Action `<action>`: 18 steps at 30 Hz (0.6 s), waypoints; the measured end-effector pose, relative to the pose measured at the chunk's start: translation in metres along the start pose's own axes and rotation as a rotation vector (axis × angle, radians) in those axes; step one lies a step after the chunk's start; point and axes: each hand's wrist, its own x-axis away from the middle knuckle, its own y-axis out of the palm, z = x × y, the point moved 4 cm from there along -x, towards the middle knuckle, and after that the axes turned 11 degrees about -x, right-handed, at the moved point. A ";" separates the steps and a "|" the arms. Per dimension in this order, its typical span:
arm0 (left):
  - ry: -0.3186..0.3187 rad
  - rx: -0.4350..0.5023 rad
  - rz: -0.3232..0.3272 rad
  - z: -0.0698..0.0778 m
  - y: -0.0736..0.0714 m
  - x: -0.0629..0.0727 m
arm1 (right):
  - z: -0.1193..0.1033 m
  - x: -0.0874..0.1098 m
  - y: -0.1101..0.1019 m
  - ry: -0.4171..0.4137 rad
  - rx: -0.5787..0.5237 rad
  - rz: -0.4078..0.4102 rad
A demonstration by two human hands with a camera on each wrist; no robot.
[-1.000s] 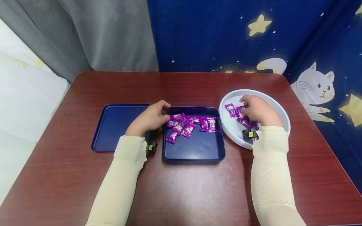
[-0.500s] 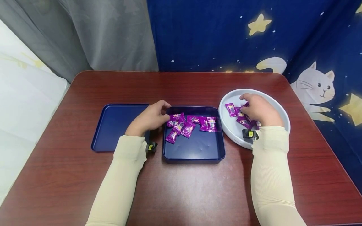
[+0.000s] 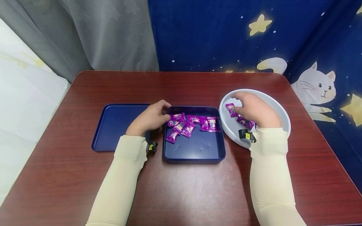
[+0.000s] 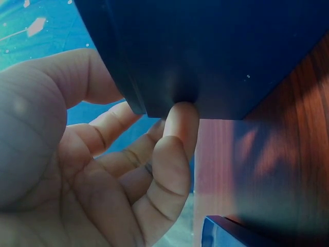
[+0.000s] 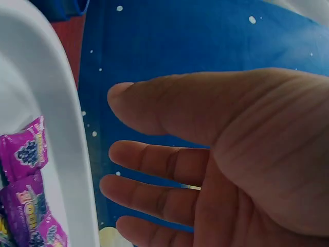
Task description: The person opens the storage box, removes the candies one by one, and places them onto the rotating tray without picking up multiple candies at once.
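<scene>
Purple packets (image 3: pixel 231 110) lie in the white round dish (image 3: pixel 229 125) on the right, partly hidden by the right hand (image 3: pixel 255 108); other packets (image 3: pixel 188 130) sit in the far half of the blue box (image 3: pixel 195 147), one group at the left and a row towards the right. The right hand is over the dish, thumb and fingers stretched out with nothing between them. The left hand (image 3: pixel 150 117) grips the box near its far-left corner, thumb over the rim and a fingertip against the outer wall. Each packet looks light, with a slick, crinkly wrapper — likely to slide if pinched only by its flat end. A better hold would be thumb and forefinger across the plump middle, lightly, since the contents' firmness cannot be judged. The box seems stiff and fairly light — its rim a sound place to steady it. A flat blue tray (image 3: pixel 118 125) lies to its left.
</scene>
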 end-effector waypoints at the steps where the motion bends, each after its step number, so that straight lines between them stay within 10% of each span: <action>1: 0.000 0.003 -0.001 0.000 0.000 0.000 | -0.002 0.001 0.000 -0.008 0.000 0.000; 18: 0.005 -0.002 -0.001 0.000 0.001 0.000 | -0.050 0.009 0.017 -0.203 -0.033 -0.073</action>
